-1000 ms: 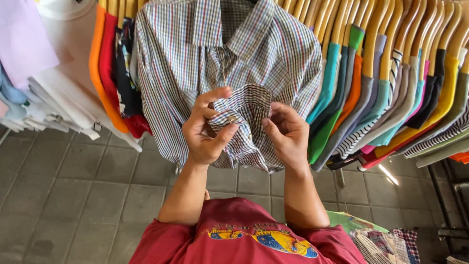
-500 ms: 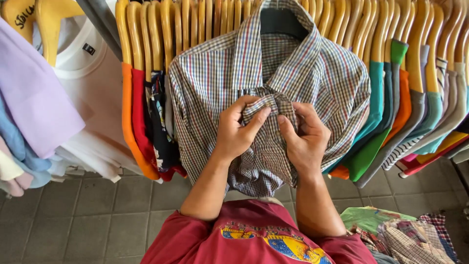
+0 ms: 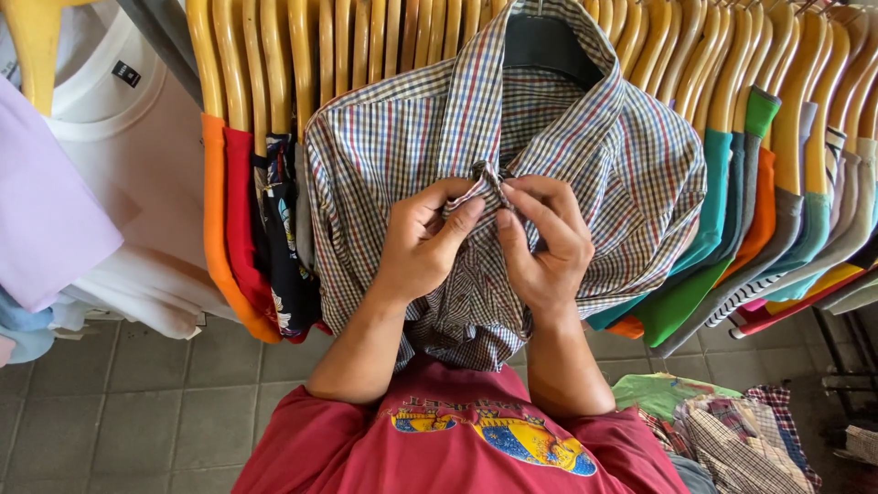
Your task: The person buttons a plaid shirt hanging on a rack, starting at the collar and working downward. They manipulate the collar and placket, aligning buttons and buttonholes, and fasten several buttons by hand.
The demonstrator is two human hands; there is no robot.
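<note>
A checked button-up shirt (image 3: 604, 165) hangs on a black hanger (image 3: 549, 46) in front of me, among other clothes on a rail. My left hand (image 3: 425, 242) and my right hand (image 3: 544, 242) meet at the middle of its chest. Both pinch the shirt's front placket (image 3: 487, 186) between thumb and fingers, just below the collar. The fabric bunches up between my fingertips. My forearms reach up from my red printed t-shirt (image 3: 457, 439) at the bottom of the view.
Yellow wooden hangers (image 3: 302, 55) carry orange, red, green and striped tops on both sides. White and lilac shirts (image 3: 101, 183) hang at the left. A pile of checked clothes (image 3: 732, 430) lies low on the right. Grey tiled floor (image 3: 110, 412) lies below.
Both hands have moved up the shirt front, from the lower chest to just below the collar. The view has shifted so the shirt looks closer and the rail fills the top.
</note>
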